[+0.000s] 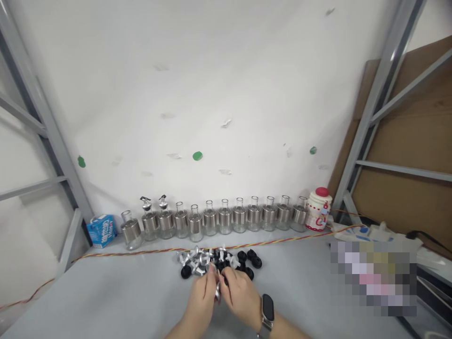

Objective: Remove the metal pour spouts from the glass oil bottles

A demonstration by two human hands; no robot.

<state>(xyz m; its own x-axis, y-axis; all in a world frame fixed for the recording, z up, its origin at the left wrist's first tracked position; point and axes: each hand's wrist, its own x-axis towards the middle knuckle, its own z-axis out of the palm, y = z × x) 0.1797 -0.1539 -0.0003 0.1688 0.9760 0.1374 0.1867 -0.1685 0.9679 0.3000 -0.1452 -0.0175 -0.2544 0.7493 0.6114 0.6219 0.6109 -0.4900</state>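
My left hand (200, 295) and my right hand (243, 293) meet at the front of the pile, both with fingers closed. A silver pourer spout (217, 293) shows between them, gripped by my left fingers. A small black stopper (226, 281) is partly visible at my right thumb and fingers; most of it is hidden. Just beyond my hands lie loose silver pourer spouts (195, 253) and black rubber stoppers (256, 262), heaped together. Behind them stands a row of glass bottles with steel sleeves (210, 218). Two bottles on the left carry fitted pourers (163, 202).
A twisted red and yellow cord (141, 252) crosses the grey table (116, 292) before the bottles. A blue and white carton (102, 230) stands at left, a cream jar with a red lid (318, 209) at right. Metal posts (367, 117) frame both sides; a blurred patch covers items at right.
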